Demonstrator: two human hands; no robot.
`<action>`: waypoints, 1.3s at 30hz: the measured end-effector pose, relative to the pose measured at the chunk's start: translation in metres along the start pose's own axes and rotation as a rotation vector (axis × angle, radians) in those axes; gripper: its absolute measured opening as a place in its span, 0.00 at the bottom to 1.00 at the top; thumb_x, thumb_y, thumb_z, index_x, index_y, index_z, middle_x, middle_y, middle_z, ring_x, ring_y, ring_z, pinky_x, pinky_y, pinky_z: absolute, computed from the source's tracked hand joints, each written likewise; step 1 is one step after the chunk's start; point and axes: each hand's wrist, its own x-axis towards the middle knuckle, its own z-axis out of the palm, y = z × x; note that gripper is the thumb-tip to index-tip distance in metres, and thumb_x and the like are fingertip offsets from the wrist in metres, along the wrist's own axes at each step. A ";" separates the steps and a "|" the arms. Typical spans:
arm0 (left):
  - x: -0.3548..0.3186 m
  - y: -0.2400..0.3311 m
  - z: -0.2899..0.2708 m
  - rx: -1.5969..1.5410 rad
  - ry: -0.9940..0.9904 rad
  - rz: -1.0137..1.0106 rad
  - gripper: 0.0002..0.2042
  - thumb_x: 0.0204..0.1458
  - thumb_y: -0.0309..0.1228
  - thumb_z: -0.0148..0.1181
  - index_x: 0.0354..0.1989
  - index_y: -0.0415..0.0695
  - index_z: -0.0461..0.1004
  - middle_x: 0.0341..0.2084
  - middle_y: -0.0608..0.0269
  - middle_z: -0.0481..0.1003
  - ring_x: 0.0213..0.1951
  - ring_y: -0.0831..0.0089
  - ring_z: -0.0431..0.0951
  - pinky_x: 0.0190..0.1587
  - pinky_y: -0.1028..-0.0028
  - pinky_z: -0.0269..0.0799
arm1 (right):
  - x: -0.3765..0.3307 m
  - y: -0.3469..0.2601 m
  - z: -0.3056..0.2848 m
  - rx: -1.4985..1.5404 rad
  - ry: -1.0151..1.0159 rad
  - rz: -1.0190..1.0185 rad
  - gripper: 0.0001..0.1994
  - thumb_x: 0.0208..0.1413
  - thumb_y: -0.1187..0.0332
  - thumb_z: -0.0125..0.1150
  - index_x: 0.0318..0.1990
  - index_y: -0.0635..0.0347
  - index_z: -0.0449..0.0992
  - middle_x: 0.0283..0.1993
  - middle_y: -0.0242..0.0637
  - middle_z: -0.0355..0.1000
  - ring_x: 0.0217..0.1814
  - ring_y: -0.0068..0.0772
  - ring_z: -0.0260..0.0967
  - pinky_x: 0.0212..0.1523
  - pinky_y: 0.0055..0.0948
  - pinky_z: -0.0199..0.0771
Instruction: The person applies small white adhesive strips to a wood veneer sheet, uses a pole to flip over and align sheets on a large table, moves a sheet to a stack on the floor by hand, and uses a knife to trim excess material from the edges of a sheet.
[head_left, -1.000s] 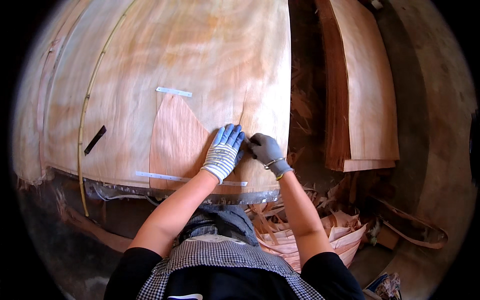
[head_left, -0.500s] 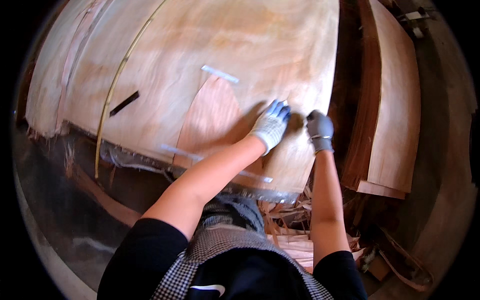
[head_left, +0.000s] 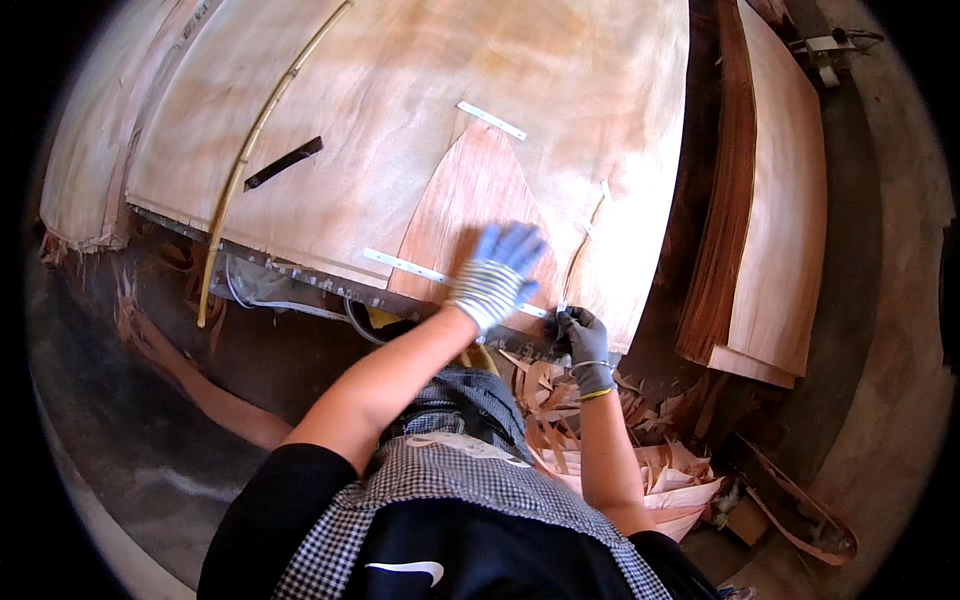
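Observation:
A large sheet of pale wood veneer lies in front of me, with a reddish tapered veneer patch set in its near part. A white perforated tape strip crosses the patch's tip; a second tape strip runs over its wide end. My left hand, in a striped grey-blue glove, lies over the patch and lower strip with fingers stretched out. At the sheet's near edge, my right hand, in a dark grey glove, pinches a small white piece of tape by the end of a crack.
A curved bamboo stick and a short black strip rest on the sheet at left. To the right stands another veneer stack. Torn veneer scraps litter the floor below my right arm. A pale cable hangs under the near edge.
My left hand has moved left and nearer, from bare veneer onto the patch. My right hand has come nearer and left, from the sheet's right edge to its near edge.

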 end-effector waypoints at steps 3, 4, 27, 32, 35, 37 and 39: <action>-0.024 -0.059 -0.034 0.193 0.153 -0.201 0.30 0.45 0.43 0.49 0.57 0.44 0.54 0.59 0.54 0.49 0.61 0.58 0.47 0.60 0.54 0.34 | 0.000 -0.002 0.003 -0.030 0.026 -0.023 0.09 0.51 0.68 0.55 0.34 0.65 0.71 0.26 0.35 0.72 0.20 0.24 0.69 0.15 0.17 0.65; -0.030 -0.071 -0.038 0.184 0.178 -0.245 0.30 0.45 0.43 0.50 0.57 0.44 0.54 0.59 0.53 0.49 0.61 0.57 0.46 0.60 0.54 0.35 | -0.002 -0.012 0.010 -0.085 0.038 -0.022 0.09 0.52 0.69 0.53 0.36 0.66 0.69 0.27 0.37 0.72 0.20 0.23 0.69 0.14 0.17 0.64; 0.014 -0.076 -0.070 0.118 0.211 -0.213 0.14 0.43 0.33 0.50 0.38 0.40 0.71 0.46 0.58 0.66 0.50 0.63 0.62 0.57 0.57 0.46 | 0.090 -0.156 0.100 -1.081 -0.095 -0.434 0.11 0.46 0.64 0.56 0.23 0.65 0.75 0.18 0.41 0.70 0.16 0.25 0.67 0.20 0.25 0.67; 0.063 -0.039 -0.019 0.120 0.151 0.082 0.16 0.44 0.35 0.51 0.43 0.46 0.70 0.49 0.62 0.65 0.55 0.63 0.57 0.57 0.57 0.45 | 0.098 -0.159 0.075 -1.430 0.131 -0.593 0.14 0.40 0.60 0.59 0.25 0.64 0.76 0.27 0.49 0.72 0.28 0.43 0.71 0.30 0.34 0.70; 0.068 -0.055 -0.037 -0.055 -0.054 0.048 0.15 0.46 0.37 0.48 0.43 0.48 0.70 0.48 0.60 0.66 0.54 0.64 0.60 0.57 0.60 0.46 | 0.090 -0.148 0.028 -1.603 0.160 -0.540 0.16 0.37 0.56 0.61 0.28 0.59 0.76 0.30 0.48 0.71 0.33 0.47 0.70 0.34 0.37 0.70; 0.065 -0.102 -0.075 -0.029 0.062 -0.103 0.12 0.44 0.35 0.49 0.38 0.50 0.72 0.41 0.62 0.70 0.44 0.63 0.67 0.46 0.61 0.57 | 0.062 -0.144 0.002 -1.567 0.052 -0.433 0.16 0.38 0.56 0.60 0.27 0.61 0.75 0.28 0.49 0.71 0.31 0.48 0.70 0.33 0.37 0.69; 0.030 -0.148 -0.125 0.432 0.366 -0.330 0.15 0.39 0.30 0.49 0.39 0.48 0.69 0.38 0.61 0.70 0.41 0.62 0.67 0.41 0.61 0.58 | 0.036 -0.121 -0.034 -1.327 0.054 -0.357 0.14 0.39 0.59 0.60 0.27 0.63 0.74 0.24 0.47 0.71 0.24 0.41 0.71 0.27 0.34 0.70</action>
